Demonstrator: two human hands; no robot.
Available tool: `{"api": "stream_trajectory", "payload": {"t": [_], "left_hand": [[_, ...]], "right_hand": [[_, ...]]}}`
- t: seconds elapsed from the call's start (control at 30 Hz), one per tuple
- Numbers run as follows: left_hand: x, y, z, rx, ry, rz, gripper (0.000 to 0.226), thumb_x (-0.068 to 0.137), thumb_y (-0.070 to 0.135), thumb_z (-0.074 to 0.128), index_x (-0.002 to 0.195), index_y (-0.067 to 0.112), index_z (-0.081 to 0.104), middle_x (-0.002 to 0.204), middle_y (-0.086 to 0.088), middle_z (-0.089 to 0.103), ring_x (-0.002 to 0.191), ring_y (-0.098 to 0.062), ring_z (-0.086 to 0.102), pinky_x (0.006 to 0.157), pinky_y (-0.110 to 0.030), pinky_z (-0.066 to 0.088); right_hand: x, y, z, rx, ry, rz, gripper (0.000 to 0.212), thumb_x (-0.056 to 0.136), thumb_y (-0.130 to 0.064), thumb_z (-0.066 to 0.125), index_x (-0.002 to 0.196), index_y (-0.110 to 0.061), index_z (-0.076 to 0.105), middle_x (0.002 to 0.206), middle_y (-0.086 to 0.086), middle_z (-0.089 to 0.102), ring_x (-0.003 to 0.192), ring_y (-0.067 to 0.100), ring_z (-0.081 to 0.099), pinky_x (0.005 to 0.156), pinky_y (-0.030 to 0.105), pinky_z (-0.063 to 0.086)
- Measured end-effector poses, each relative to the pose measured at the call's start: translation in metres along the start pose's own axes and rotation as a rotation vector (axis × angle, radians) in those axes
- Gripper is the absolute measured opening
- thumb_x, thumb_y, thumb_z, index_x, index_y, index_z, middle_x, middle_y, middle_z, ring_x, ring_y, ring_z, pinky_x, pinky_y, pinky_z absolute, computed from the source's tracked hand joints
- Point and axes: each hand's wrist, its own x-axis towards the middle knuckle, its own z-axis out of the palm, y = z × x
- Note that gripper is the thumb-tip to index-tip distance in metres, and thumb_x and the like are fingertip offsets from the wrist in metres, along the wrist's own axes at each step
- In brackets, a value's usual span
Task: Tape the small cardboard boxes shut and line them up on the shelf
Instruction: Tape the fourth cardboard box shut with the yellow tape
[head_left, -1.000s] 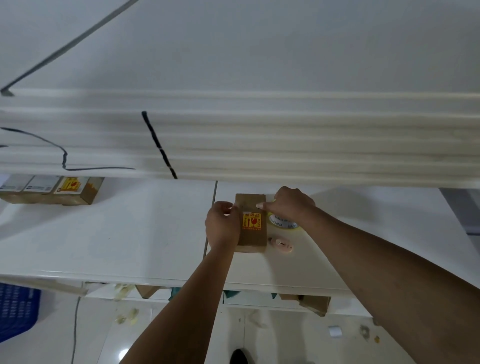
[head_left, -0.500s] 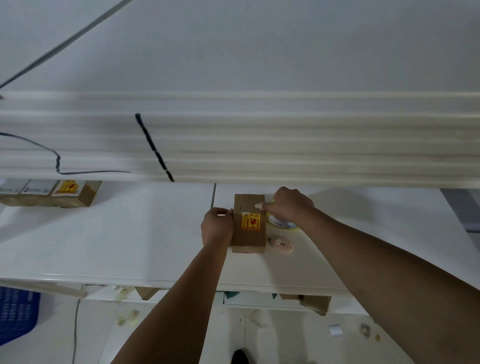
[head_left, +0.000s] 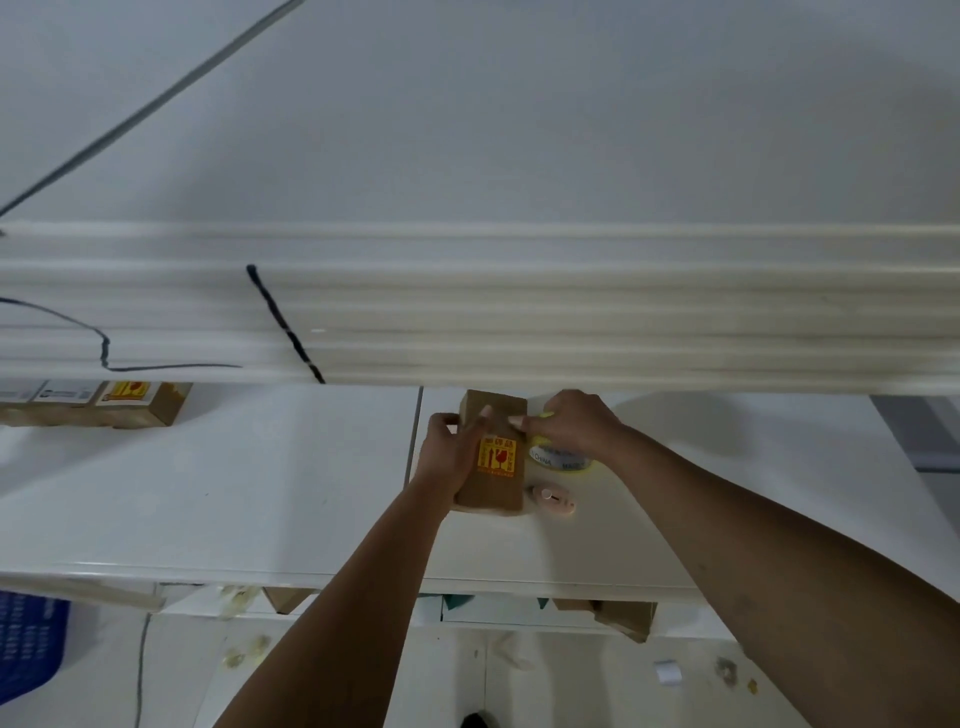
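box (head_left: 492, 457) lies flat on the shelf (head_left: 260, 493), beside the tape roll (head_left: 563, 460) | left hand (head_left: 451, 451) grasps its left side to brace it | right hand (head_left: 569, 423) presses fingertips on its top, probably smoothing tape, too blurred to confirm | finished boxes (head_left: 93, 402) lined up far left

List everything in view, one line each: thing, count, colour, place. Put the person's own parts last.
cardboard box: one, brown with a yellow and red sticker, on the shelf between both hands
boxes in a row: at least three, brown with labels, far left on the shelf
tape roll: one, white with yellow edge, right of the held box
small cutter: one, pinkish, beside the box's near right corner
shelf: one, white
crate: one, blue, lower left
left hand: on the box's left side
right hand: fingertips on the box's top
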Motion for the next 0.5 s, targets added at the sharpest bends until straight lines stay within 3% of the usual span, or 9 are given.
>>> {"api": "stream_trajectory", "payload": {"t": [0.07,0.1,0.17,0.2,0.27,0.33,0.5], "left_hand": [[-0.004,-0.001,-0.004,-0.026,0.023,0.049,0.059,0.094,0.061,0.068,0.135,0.019,0.057,0.108,-0.002,0.072,0.089,-0.017,0.070,0.074,-0.034,0.057],[-0.007,0.000,-0.007,-0.060,0.029,0.067,0.059,0.093,0.060,0.069,0.132,0.017,0.062,0.106,-0.003,0.075,0.089,-0.019,0.073,0.077,-0.037,0.060],[-0.014,0.005,-0.015,-0.149,-0.002,0.076,0.055,0.092,0.058,0.073,0.124,0.013,0.072,0.099,-0.007,0.080,0.090,-0.024,0.077,0.084,-0.042,0.064],[-0.018,0.007,-0.019,-0.184,-0.028,0.074,0.052,0.091,0.056,0.074,0.119,0.013,0.075,0.097,-0.007,0.081,0.091,-0.026,0.078,0.085,-0.044,0.064],[-0.025,0.012,-0.025,-0.219,-0.073,0.072,0.048,0.090,0.056,0.076,0.111,0.013,0.078,0.097,-0.009,0.082,0.095,-0.029,0.079,0.090,-0.048,0.064],[-0.031,0.018,-0.026,-0.240,-0.102,0.067,0.048,0.090,0.056,0.075,0.109,0.012,0.078,0.100,-0.010,0.082,0.098,-0.032,0.078,0.092,-0.052,0.063],[-0.044,0.025,-0.027,-0.273,-0.127,0.082,0.050,0.091,0.056,0.074,0.115,0.013,0.076,0.102,-0.010,0.082,0.099,-0.031,0.078,0.092,-0.053,0.063]], "right_hand": [[-0.007,0.003,-0.010,0.127,-0.026,-0.034,0.066,0.089,-0.071,0.064,0.058,-0.017,0.043,0.059,-0.005,0.045,0.059,0.015,0.048,0.058,0.032,0.034],[-0.010,0.007,-0.015,0.206,-0.043,-0.065,0.067,0.090,-0.072,0.062,0.061,-0.013,0.054,0.064,-0.002,0.056,0.064,0.015,0.056,0.064,0.034,0.043],[-0.019,0.014,-0.028,0.355,-0.075,-0.138,0.066,0.091,-0.072,0.060,0.090,-0.008,0.077,0.096,0.009,0.077,0.094,0.024,0.072,0.095,0.042,0.053],[-0.026,0.016,-0.035,0.427,-0.099,-0.180,0.064,0.093,-0.067,0.061,0.100,-0.005,0.077,0.106,0.014,0.077,0.103,0.026,0.072,0.102,0.045,0.050],[-0.040,0.022,-0.046,0.549,-0.141,-0.267,0.063,0.095,-0.059,0.064,0.097,0.004,0.068,0.099,0.020,0.070,0.095,0.023,0.066,0.093,0.042,0.044],[-0.048,0.028,-0.053,0.628,-0.177,-0.358,0.064,0.094,-0.057,0.066,0.087,0.006,0.055,0.086,0.017,0.052,0.086,0.022,0.051,0.085,0.039,0.032],[-0.057,0.036,-0.057,0.682,-0.160,-0.419,0.075,0.087,-0.062,0.074,0.088,0.010,0.051,0.086,0.013,0.047,0.086,0.024,0.047,0.084,0.041,0.029]]}}
